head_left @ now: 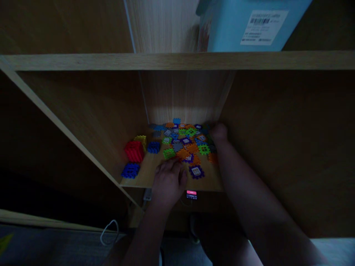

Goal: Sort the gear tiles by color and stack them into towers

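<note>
Loose interlocking plastic tiles [191,147] in orange, green, purple, grey and blue lie spread over the wooden shelf. My left hand [169,181] rests palm down at the front of them, its fingers stretched toward a green tile [168,153]. Close to its right lies a purple tile [196,171] with a white window pattern. At the far right of the spread is my right hand [219,132]; its fingers are dark and hidden among the tiles by the side wall. On the left side stand a red stack [134,151], a yellow stack [141,141] and two blue stacks [131,170] of tiles.
Above runs an upper shelf edge [177,61] with a light blue box [246,27] on it. Wooden side walls [277,129] close in the compartment. Below the shelf are a lit phone screen [191,194] and a white cable [109,232].
</note>
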Available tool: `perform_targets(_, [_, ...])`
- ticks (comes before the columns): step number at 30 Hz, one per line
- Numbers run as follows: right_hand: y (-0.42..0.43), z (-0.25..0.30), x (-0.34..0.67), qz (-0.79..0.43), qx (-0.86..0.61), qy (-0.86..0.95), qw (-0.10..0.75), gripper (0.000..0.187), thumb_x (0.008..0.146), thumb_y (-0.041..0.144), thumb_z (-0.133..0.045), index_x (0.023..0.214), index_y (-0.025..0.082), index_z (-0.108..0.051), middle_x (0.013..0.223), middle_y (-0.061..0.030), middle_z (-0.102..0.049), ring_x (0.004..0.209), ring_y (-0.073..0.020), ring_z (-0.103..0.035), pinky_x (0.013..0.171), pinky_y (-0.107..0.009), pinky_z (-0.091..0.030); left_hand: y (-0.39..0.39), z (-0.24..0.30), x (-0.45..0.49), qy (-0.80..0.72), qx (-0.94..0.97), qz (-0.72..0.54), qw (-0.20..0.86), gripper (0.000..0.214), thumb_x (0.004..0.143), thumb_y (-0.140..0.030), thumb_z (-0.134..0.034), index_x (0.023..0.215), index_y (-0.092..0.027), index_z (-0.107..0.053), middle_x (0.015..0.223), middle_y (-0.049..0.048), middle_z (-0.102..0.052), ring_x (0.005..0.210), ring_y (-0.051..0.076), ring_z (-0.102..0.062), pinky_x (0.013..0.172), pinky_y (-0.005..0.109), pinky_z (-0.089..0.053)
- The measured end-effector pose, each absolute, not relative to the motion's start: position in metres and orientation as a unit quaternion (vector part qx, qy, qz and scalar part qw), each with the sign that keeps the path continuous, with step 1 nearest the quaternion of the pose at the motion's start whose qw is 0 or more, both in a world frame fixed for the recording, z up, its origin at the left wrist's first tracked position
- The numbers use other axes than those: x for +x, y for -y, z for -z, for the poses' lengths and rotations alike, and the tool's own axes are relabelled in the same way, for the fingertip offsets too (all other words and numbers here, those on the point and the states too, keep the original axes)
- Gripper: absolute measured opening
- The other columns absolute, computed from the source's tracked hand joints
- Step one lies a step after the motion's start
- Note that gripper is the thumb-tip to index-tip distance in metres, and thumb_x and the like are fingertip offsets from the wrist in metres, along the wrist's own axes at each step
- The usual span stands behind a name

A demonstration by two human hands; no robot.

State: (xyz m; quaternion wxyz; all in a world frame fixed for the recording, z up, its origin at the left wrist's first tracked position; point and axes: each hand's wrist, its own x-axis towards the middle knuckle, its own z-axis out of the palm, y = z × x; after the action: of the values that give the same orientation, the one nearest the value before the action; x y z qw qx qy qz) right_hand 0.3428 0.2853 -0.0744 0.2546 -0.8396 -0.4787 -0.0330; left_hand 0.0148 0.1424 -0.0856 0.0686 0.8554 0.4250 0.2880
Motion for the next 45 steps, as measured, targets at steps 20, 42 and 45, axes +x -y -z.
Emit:
perform_targets(20, [-0.283,0.078,0.331,0.006,-0.859,0.471,0.199,0.046,0.096,0.051,-0.069,0.127,0.018,-0.075,0.126,-0.0160,-0.077,0.117,-0.0304,-0.074,0.094,-0.035,-0.056,-0.143,0.086,0.014,-0.422,0.856,-0.291,0.069,0.010,0.099,-0.025,-0.066,0.109,-0.024,-0.069,0.136,0.0093,-0.071,0.128,0.030,-0.063,0.110,0.051,-0.047])
perform_targets(42, [-0.291,0.081,0.341,0.114,-0.777,0.493,0.375,0.026,0.092,0.028,-0.067,0.109,0.016,-0.084,0.113,-0.0159,-0.076,0.092,-0.0269,-0.071,0.091,-0.038,-0.056,-0.146,0.091,0.014,-0.389,0.868,-0.302,0.064,0.014,0.096,-0.023,-0.070,0.110,-0.024,-0.070,0.143,0.0089,-0.070,0.133,0.029,-0.064,0.119,0.052,-0.048])
perform_targets(45, [-0.290,0.077,0.338,0.148,-0.740,0.505,0.419,0.029,0.097,0.030,-0.058,0.099,0.016,-0.083,0.108,-0.0155,-0.075,0.093,-0.0264,-0.068,0.091,-0.038,-0.056,-0.146,0.090,0.014,-0.382,0.870,-0.303,0.068,0.016,0.096,-0.023,-0.071,0.112,-0.023,-0.070,0.142,0.0095,-0.070,0.134,0.029,-0.063,0.121,0.052,-0.046])
